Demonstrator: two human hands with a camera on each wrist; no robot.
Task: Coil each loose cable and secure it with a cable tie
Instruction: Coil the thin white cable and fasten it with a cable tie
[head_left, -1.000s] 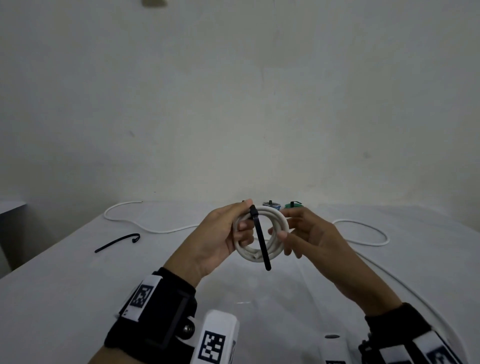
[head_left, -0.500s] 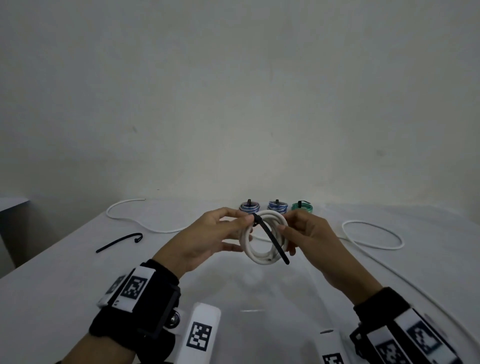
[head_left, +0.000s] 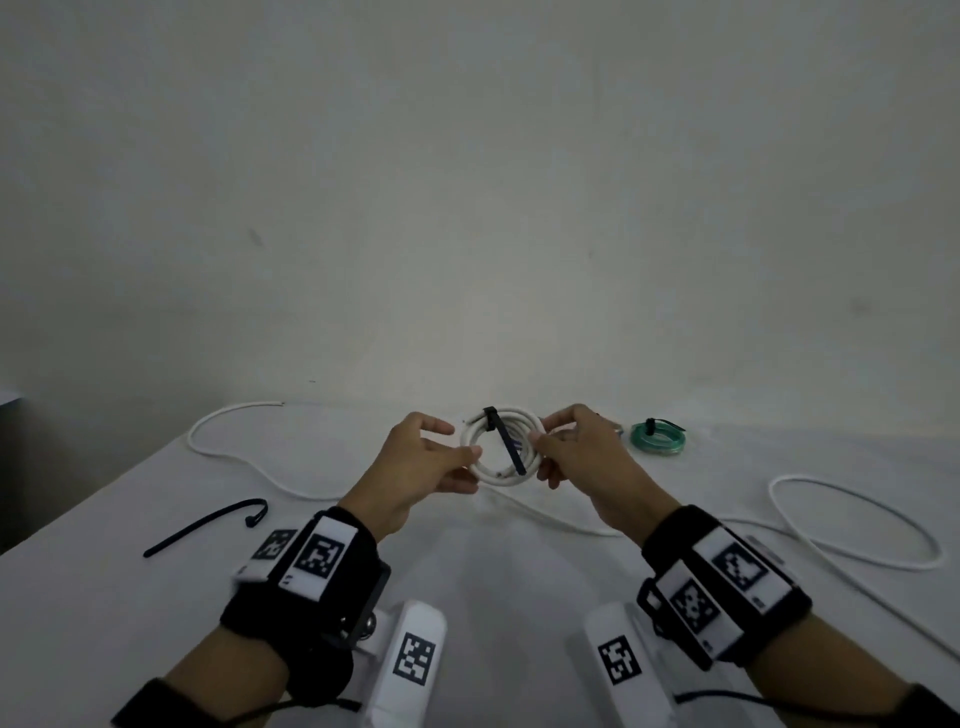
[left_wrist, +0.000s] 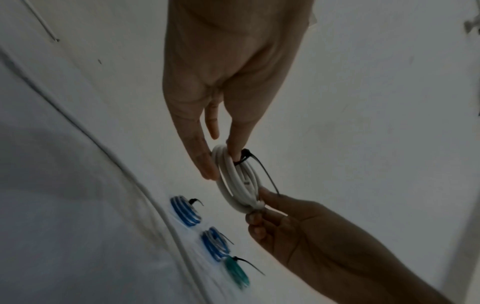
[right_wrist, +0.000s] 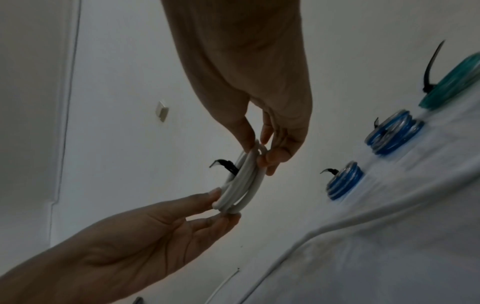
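- White coil (head_left: 503, 447) held in the air between both hands, over the far middle of the table (head_left: 93, 582), just in front of the row of finished coils.
- Black cable tie (head_left: 506, 441) already cinched around the coil's upper left; its tail slants down across the ring's opening, free end near the right fingers.
- Change vs. a second ago: coil has been carried away from the body toward the back row, and the tie tail has swung from near vertical to slanted.
- Left hand (head_left: 415, 462) pinches the coil's left rim, thumb on one face and fingers on the other; index finger (left_wrist: 237, 142) lies right beside the tie head.
- Right hand (head_left: 582, 457) pinches the opposite rim with thumb and fingertips; remaining fingers loosely curled.
- Judgement: this cable looks bundled and tied; the step in hand seems to be setting it down with the done ones.
- Done ones: two blue coils (left_wrist: 185, 211) (left_wrist: 215, 243) and a green coil (head_left: 657, 439), each with a black tie, lined along the far edge.
- Left over: loose white cable (head_left: 228, 452) on the far left, another long white cable (head_left: 852, 525) looping on the right, untied.
- Spare black tie (head_left: 208, 525) lies on the table at near left, so at least one more round looks likely.
- Risk: coil slips when one hand lets go, though the tie should keep it together.
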